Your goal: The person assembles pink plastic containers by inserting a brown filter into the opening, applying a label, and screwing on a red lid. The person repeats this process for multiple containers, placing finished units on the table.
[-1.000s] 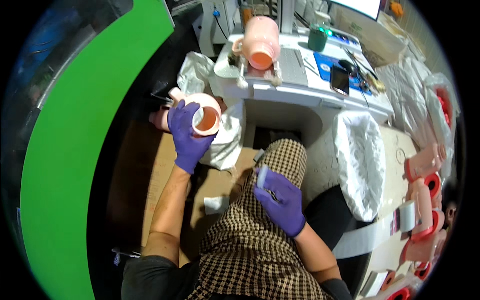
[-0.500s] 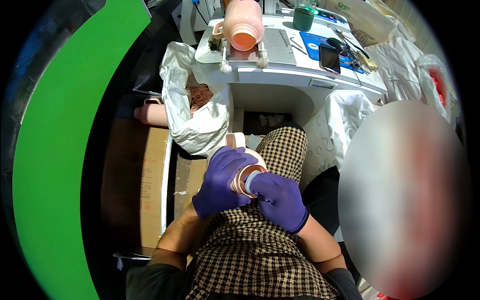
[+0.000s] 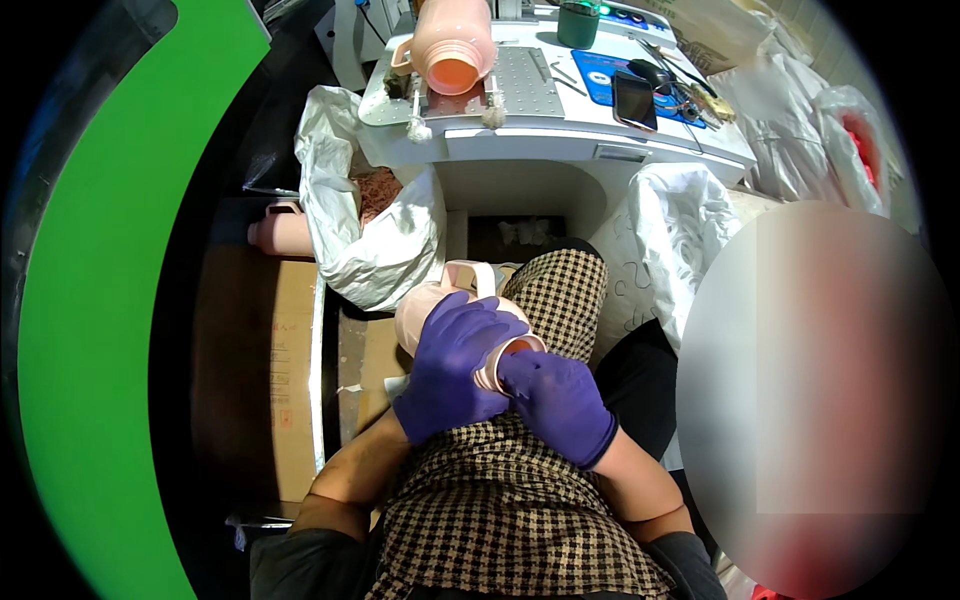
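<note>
A pale pink jug (image 3: 414, 318) with a loop handle lies tilted across my lap, its threaded mouth facing me and to the right. My left hand (image 3: 455, 360), in a purple glove, is wrapped round the jug near its neck. At the mouth, my right hand (image 3: 560, 400), gloved in the same purple, has its bent fingers pushed inside the rim (image 3: 527, 343). Those fingertips are hidden, and so is anything between them. Another pink jug (image 3: 452, 45) lies on the worktable's metal plate, its open mouth toward me.
A white worktable (image 3: 540, 148) stands ahead, carrying a phone (image 3: 634, 101) and a green container (image 3: 578, 25). White sacks (image 3: 385, 255) flank my knees on the left and right (image 3: 690, 200). A third pink jug (image 3: 283, 232) lies by a cardboard box (image 3: 295, 400). A green panel (image 3: 90, 330) curves along the left.
The pale ring that showed at my right fingers in the jug's mouth is out of sight now. Those fingers reach into the mouth. The view has shifted slightly.
</note>
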Tool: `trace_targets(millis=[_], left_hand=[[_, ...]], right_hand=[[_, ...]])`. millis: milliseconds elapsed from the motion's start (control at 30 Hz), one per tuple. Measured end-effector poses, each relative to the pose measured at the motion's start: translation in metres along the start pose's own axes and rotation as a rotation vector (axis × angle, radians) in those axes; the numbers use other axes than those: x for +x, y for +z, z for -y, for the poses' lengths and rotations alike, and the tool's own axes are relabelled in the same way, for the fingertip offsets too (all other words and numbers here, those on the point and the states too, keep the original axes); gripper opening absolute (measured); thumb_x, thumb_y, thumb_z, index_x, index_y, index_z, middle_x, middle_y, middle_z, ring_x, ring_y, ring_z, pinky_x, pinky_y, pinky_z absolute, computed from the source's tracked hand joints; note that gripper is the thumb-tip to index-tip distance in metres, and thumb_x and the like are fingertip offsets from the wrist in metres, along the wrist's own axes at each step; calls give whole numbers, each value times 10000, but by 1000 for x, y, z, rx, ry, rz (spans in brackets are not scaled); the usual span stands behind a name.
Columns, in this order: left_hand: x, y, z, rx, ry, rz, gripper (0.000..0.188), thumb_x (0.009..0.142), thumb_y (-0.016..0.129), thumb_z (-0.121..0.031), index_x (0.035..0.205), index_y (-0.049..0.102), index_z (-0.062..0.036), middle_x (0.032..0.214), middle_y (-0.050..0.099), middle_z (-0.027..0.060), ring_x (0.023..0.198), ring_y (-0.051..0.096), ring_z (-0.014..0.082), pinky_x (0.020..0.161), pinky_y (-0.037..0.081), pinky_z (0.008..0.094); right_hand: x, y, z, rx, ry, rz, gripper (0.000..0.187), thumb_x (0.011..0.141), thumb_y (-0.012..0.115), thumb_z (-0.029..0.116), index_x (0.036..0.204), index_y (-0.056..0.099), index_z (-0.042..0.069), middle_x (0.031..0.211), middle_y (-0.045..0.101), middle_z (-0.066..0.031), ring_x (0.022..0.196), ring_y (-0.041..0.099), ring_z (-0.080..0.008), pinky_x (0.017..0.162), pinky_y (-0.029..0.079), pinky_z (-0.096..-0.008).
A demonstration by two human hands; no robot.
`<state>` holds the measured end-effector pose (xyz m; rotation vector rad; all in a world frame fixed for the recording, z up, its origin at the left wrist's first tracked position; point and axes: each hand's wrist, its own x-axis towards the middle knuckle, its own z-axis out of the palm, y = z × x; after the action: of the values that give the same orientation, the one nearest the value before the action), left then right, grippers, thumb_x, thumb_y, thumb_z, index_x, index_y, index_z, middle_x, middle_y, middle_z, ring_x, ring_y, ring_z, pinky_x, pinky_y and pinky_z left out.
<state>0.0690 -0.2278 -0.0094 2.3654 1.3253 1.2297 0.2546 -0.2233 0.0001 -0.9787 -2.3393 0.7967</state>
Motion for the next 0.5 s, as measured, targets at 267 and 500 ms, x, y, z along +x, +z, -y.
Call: trace_targets(millis=[267,500], left_hand=[[15,27,-20,216,45,123,427,792,753,-320,1106,677,-41,1128,677,147,1129,624,356,1094,397,510],[-42,16,-13,613,688,382,490,875,678,-313,1267,546,-49,1379,523,140,1294,466,358,1132,277,665]], right_hand=[[-44,37,-34,266,-150,-363,359,860,649,10,1218,628,19,1181,639,-202,1099,618,-381,985,497,-423],[-179,-77,-76,-239,120,-683,275,875,752,105,1145,709,68,1142,690,-128,1087,656,-319,961,526,-403]])
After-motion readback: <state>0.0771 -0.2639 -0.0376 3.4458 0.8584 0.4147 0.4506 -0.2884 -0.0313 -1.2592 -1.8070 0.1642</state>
